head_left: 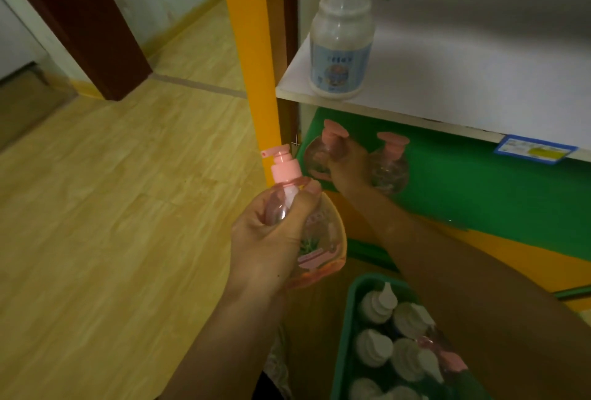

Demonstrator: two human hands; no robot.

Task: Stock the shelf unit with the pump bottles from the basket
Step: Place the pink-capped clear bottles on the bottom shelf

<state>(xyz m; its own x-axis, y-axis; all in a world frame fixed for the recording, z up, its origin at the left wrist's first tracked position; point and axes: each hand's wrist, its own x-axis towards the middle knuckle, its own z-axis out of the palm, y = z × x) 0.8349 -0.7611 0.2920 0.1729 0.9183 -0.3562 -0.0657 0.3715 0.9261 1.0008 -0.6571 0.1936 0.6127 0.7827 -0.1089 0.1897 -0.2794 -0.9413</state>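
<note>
Left hand (271, 239) gripping one pink bottle (307, 233), right hand (347, 166) seemingly clasping another (316, 156), third (390, 169) beside

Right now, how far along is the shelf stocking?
Done: one white bottle stands on the upper shelf, and a pink bottle sits on the lower green shelf. In hand: the right hand sets another pink bottle beside it; the left hand holds a third. Left: several bottles fill the basket.

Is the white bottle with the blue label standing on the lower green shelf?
No, the white bottle with the blue label stands upright on the upper white shelf, above the green shelf.
</note>
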